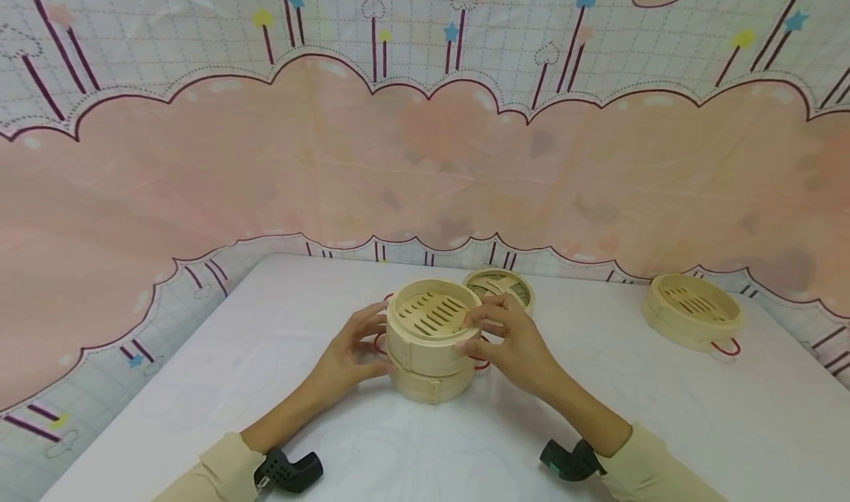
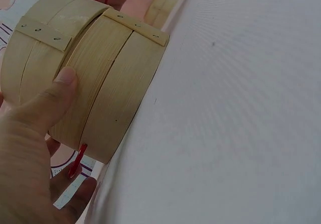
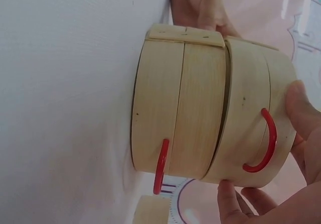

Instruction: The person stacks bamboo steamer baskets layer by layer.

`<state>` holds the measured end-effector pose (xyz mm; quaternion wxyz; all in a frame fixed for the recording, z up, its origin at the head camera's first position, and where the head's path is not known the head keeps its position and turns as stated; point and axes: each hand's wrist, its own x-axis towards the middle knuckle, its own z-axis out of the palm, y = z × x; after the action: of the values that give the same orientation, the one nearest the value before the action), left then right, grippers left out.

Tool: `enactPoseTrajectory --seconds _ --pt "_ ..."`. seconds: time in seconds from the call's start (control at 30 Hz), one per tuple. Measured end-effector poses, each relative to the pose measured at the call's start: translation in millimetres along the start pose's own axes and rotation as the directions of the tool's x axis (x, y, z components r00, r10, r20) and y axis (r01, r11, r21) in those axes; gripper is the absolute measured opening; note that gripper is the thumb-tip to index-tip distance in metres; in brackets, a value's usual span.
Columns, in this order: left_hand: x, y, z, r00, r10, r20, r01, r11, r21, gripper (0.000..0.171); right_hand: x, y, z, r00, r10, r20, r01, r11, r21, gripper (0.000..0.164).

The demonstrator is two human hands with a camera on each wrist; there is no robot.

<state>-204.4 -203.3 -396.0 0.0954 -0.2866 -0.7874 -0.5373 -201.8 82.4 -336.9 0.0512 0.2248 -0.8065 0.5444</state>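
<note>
Two round bamboo steamer baskets stand stacked in the middle of the table. The upper steamer basket (image 1: 425, 356) has a slatted floor, and a narrow dark gap runs between it and the lower steamer basket (image 1: 434, 390). My left hand (image 1: 347, 348) holds the stack from the left, thumb (image 2: 65, 78) at the seam and fingers around the far side. From the right, my right hand (image 1: 514, 343) grips the upper basket's wall near the rim. Red loop handles, such as the upper basket's handle (image 3: 271, 141), stick out at the sides.
Just behind the stack lies a woven bamboo steamer lid (image 1: 498, 282), partly hidden by the baskets and right hand. Another slatted steamer basket (image 1: 687, 328) with a red handle sits at the right. White cloth covers the table (image 1: 265, 325); a patterned curtain (image 1: 425, 170) hangs behind.
</note>
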Motion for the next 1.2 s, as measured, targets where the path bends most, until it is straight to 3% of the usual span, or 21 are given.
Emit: enactPoseTrajectory --seconds 0.33,0.6,0.77,0.9,1.03,1.2 --pt "0.2 1.1 1.3 1.0 0.001 -0.023 -0.002 0.998 -0.058 0.084 -1 1 2 1.0 -0.031 0.005 0.031 0.999 0.022 0.023" --pt "0.1 29.1 0.5 1.0 0.009 -0.019 -0.01 0.999 -0.046 0.077 -2 4 4 0.996 -0.086 0.01 0.086 0.996 0.016 0.024" --pt "-1.5 29.2 -0.7 0.999 0.031 -0.015 -0.032 0.998 -0.048 0.077 -2 7 6 0.995 -0.097 0.024 0.096 0.994 0.05 0.026" --pt "-3.9 27.8 1.2 0.999 0.033 -0.009 -0.033 0.998 -0.058 0.076 -6 14 5 0.995 -0.097 0.026 0.095 0.994 0.051 0.038" --pt "-4.1 24.7 3.7 0.999 0.045 -0.004 -0.045 0.997 -0.057 0.077 -10 25 0 0.997 -0.075 0.029 0.07 0.987 0.145 0.055" --pt "0.1 27.2 0.6 0.998 0.062 -0.007 -0.063 0.997 -0.049 0.08 -9 39 -2 0.991 -0.108 0.08 0.077 0.946 0.315 0.065"
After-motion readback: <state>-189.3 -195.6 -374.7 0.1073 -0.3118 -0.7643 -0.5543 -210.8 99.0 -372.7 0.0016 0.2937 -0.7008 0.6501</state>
